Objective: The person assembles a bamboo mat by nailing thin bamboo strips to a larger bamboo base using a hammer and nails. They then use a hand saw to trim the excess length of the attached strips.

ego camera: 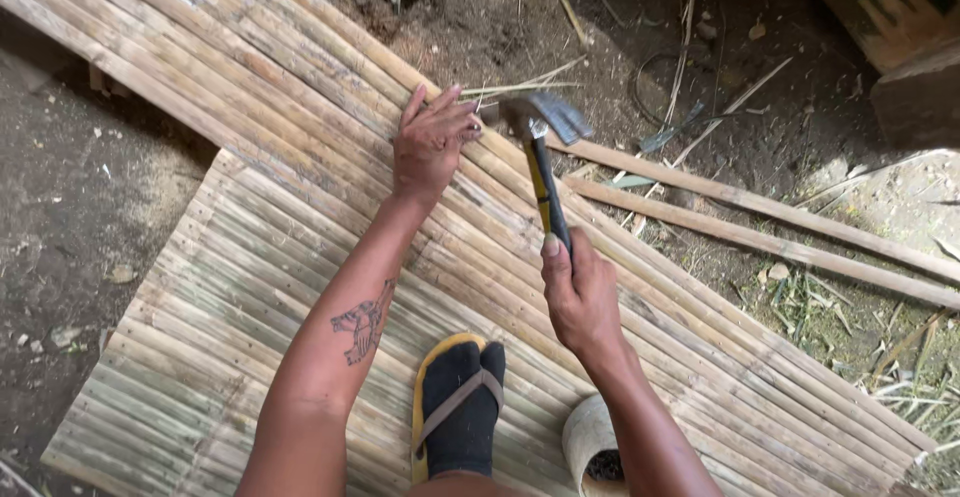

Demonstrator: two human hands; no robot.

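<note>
The right hand [580,292] is closed tightly around the black and yellow handle of a claw hammer [545,172], with the thumb laid along the grip. The steel head of the hammer is in the air just beside the fingertips of the left hand [430,142]. The left hand lies on the long bamboo slat panel [300,87], near its upper edge; its fingers are close together and seem to pinch something very small at the tips, maybe a nail, but it is too small to tell.

To do this step well, I think the first blows must be short and light, with the head falling straight, so the holding fingers are not hit and the thin slat does not split. The fingers should leave before any hard blow.

The slats are narrow, pale and dry, with fine lines along their length. A second, shorter slat mat [200,357] lies under the long panel. A foot in a black split-toe sock and yellow sandal [458,407] presses on the mat. Two loose bamboo strips [760,222] lie on the dark earth [60,207], and a cut bamboo tube [590,447] stands near the right forearm.
</note>
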